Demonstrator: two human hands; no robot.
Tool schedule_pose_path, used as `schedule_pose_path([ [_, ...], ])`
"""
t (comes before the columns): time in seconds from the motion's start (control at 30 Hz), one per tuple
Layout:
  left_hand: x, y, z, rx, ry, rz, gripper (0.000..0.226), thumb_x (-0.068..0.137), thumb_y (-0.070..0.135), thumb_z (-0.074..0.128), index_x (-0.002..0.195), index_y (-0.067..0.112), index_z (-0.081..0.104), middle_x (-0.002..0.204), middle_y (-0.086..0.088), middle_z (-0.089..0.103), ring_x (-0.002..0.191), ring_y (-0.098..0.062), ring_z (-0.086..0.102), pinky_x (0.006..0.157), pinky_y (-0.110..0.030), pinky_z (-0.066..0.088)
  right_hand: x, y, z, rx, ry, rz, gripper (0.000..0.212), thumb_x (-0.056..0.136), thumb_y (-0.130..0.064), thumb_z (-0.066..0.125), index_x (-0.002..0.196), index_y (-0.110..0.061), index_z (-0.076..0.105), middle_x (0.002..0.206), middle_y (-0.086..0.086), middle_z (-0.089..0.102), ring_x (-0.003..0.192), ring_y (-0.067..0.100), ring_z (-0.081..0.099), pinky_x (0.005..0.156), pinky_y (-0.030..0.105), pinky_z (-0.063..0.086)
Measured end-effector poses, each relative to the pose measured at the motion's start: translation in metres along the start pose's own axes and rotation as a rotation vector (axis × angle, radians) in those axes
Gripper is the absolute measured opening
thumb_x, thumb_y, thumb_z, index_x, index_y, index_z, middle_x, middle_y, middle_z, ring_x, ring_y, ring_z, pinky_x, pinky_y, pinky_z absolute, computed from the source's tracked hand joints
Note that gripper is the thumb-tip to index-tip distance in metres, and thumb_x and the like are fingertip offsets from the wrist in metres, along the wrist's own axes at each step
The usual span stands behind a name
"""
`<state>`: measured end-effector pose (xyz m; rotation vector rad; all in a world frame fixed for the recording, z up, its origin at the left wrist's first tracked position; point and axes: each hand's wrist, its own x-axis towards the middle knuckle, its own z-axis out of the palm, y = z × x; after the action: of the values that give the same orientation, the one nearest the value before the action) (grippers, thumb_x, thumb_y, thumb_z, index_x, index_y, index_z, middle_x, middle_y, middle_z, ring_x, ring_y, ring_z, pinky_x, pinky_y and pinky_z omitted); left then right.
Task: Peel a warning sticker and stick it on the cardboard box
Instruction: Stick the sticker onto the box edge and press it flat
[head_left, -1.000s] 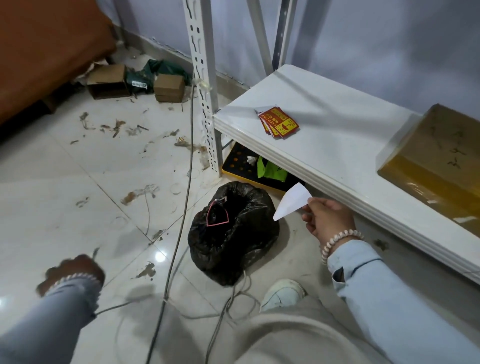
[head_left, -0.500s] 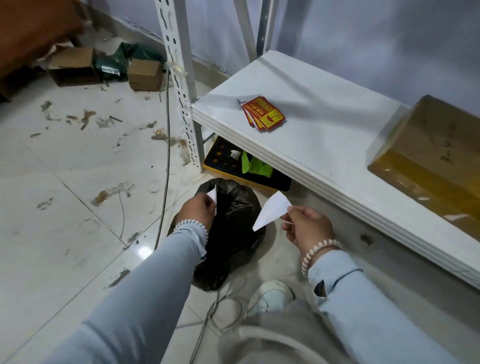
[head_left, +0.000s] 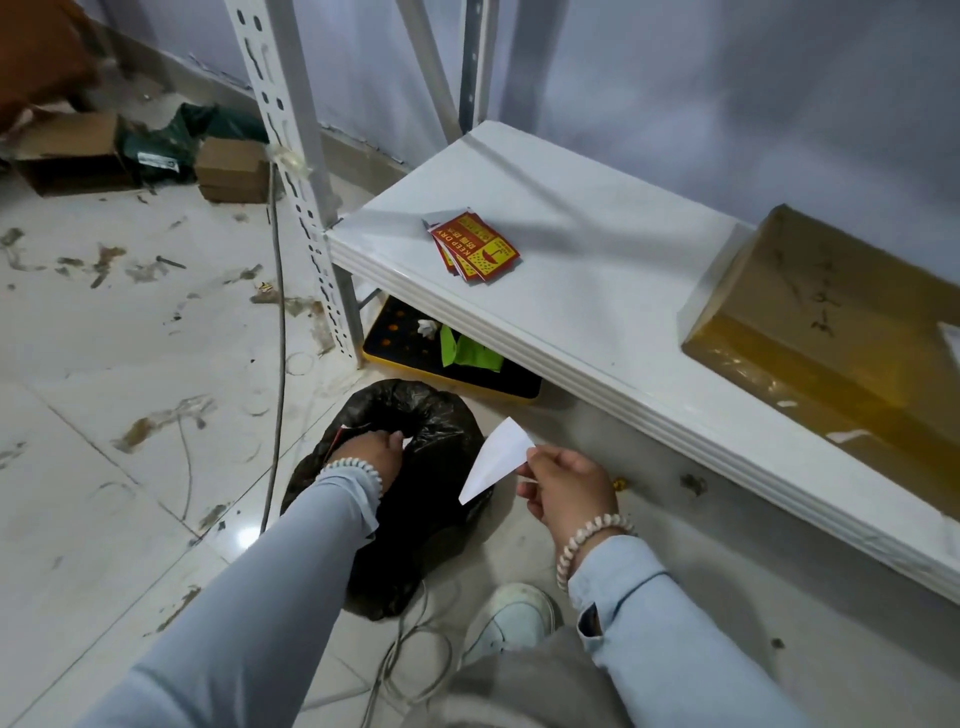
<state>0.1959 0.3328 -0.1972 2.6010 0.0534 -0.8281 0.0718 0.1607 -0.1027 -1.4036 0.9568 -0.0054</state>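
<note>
Risk: we judge the white paper (head_left: 496, 460) could miss the black bag (head_left: 400, 483) and land on the floor — the bag's mouth is small and crumpled, and the paper hangs beside it, not over it.
Risk: our left arm crosses the cables (head_left: 410, 649) by our shoe; a snag seems possible.
Left hand (head_left: 371, 452): fingers curled into the bag's mouth, gripping its rim — whether it also holds a scrap there we cannot tell.
Right hand (head_left: 563, 491): pinching the white paper by one edge.
Stickers (head_left: 475, 249): a small fanned stack, red and yellow, printed "KEEP DRY", lying flat on the white shelf (head_left: 597, 291).
Box (head_left: 831, 322): brown, wrapped in glossy tape, on the same shelf, well apart from the stickers; no red sticker shows on its visible faces.
</note>
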Motion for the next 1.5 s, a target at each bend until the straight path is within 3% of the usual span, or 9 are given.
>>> schedule_pose_path([
  [0.2,-0.029,0.018,-0.025,-0.213,0.268,-0.001,0.042,0.096,0.045,0.030,0.130,0.032,0.050,0.124,-0.025,0.055,0.109,-0.043,0.056,0.096,-0.048,0.045,-0.013,-0.020,-0.018,-0.104,0.039,-0.115,0.016,0.088,-0.012,0.056,0.074,-0.013,0.064,0.067,0.002,0.066,0.052,0.014,0.058,0.054,0.025,0.046],
  [0.4,-0.084,0.103,-0.051,-0.514,0.218,0.122,0.047,0.099,0.037,0.034,0.112,-0.001,0.058,0.105,-0.020,0.061,0.101,-0.037,0.058,0.077,-0.034,0.038,-0.034,-0.055,-0.059,-0.276,0.188,-0.285,0.019,0.083,-0.021,0.058,0.065,-0.021,0.063,0.066,0.004,0.071,0.070,0.025,0.068,0.076,0.040,0.057],
  [0.63,-0.189,0.227,-0.035,-0.691,-0.124,0.208,0.068,0.090,0.057,0.039,0.122,-0.001,0.053,0.124,-0.021,0.061,0.108,-0.035,0.059,0.098,-0.041,0.047,-0.076,-0.098,-0.147,-0.506,0.537,-0.498,0.018,0.091,-0.023,0.056,0.095,-0.012,0.070,0.095,0.009,0.072,0.084,0.027,0.064,0.080,0.030,0.050],
  [0.83,-0.259,0.292,-0.019,-0.736,-0.703,0.228,0.037,0.090,0.050,0.050,0.089,0.014,0.059,0.083,-0.004,0.068,0.083,-0.020,0.065,0.078,-0.030,0.044,-0.093,-0.093,-0.198,-0.683,0.607,-0.583,0.022,0.089,-0.035,0.053,0.090,-0.020,0.068,0.086,0.006,0.073,0.077,0.029,0.066,0.074,0.033,0.053],
  [0.93,-0.266,0.315,-0.003,-0.672,-0.607,0.266,0.028,0.094,0.018,0.048,0.066,0.016,0.048,0.054,0.000,0.061,0.056,-0.012,0.055,0.062,-0.023,0.040,-0.092,-0.082,-0.212,-0.623,0.579,-0.596,0.020,0.086,-0.034,0.055,0.092,-0.020,0.069,0.091,0.007,0.074,0.083,0.030,0.066,0.076,0.038,0.055],
  [1.13,-0.244,0.322,0.033,-0.528,-0.269,0.456,0.018,0.088,0.009,0.055,0.100,0.004,0.066,0.105,-0.015,0.071,0.098,-0.031,0.069,0.081,-0.039,0.058,-0.082,-0.070,-0.241,-0.522,0.474,-0.571,0.013,0.086,-0.024,0.059,0.079,-0.018,0.068,0.081,0.000,0.069,0.075,0.019,0.062,0.065,0.024,0.045],
  [1.27,-0.237,0.322,0.034,-0.514,-0.274,0.525,0.017,0.091,0.014,0.056,0.105,0.013,0.065,0.099,-0.009,0.071,0.092,-0.025,0.070,0.052,-0.024,0.045,-0.068,-0.068,-0.267,-0.439,0.527,-0.435,0.022,0.081,-0.027,0.069,0.096,-0.019,0.055,0.092,0.000,0.060,0.085,0.018,0.058,0.073,0.024,0.042],
  [1.37,-0.228,0.325,0.038,-0.518,-0.296,0.524,0.026,0.091,0.016,0.060,0.116,0.010,0.064,0.108,-0.011,0.071,0.095,-0.025,0.069,0.052,-0.020,0.043,-0.057,-0.064,-0.275,-0.355,0.478,-0.377,0.038,0.078,-0.029,0.073,0.109,-0.021,0.052,0.092,0.001,0.060,0.087,0.019,0.059,0.077,0.029,0.048],
  [1.5,-0.212,0.325,0.048,-0.474,-0.308,0.518,0.023,0.088,0.018,0.064,0.110,0.009,0.067,0.107,-0.011,0.072,0.099,-0.026,0.069,0.059,-0.025,0.045,-0.041,-0.063,-0.276,-0.338,0.420,-0.376,0.018,0.082,-0.023,0.069,0.099,-0.015,0.067,0.086,-0.005,0.064,0.084,0.014,0.059,0.082,0.028,0.049],
])
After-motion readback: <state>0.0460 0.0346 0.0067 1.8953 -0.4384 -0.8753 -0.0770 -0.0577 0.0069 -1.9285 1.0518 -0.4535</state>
